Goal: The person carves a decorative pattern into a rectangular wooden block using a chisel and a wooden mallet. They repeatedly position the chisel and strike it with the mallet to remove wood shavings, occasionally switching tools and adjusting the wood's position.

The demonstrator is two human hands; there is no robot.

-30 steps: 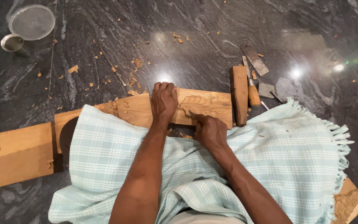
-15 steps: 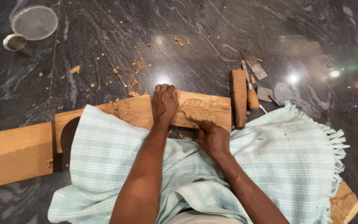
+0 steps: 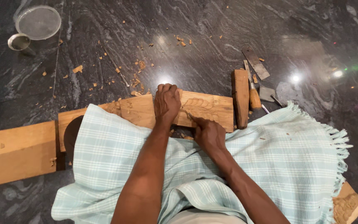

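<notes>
Right hand [image 3: 208, 133] shifted, fisted on unseen tool | left hand [image 3: 167, 103] pressing plank [image 3: 206, 108] | chip-strewn dark stone floor [image 3: 212, 29]

Hidden, cropped and unclear parts

The checked cloth [image 3: 270, 166] covers the near edge of the carved plank [image 3: 204, 108] and most of a second carved piece [image 3: 348, 204] at the lower right corner. The right hand [image 3: 208, 132] hides whatever tool it grips; only a thin tip shows. The left hand [image 3: 167, 101] covers part of the carving. The picture's left edge cuts off the plain board [image 3: 17, 153].
</notes>
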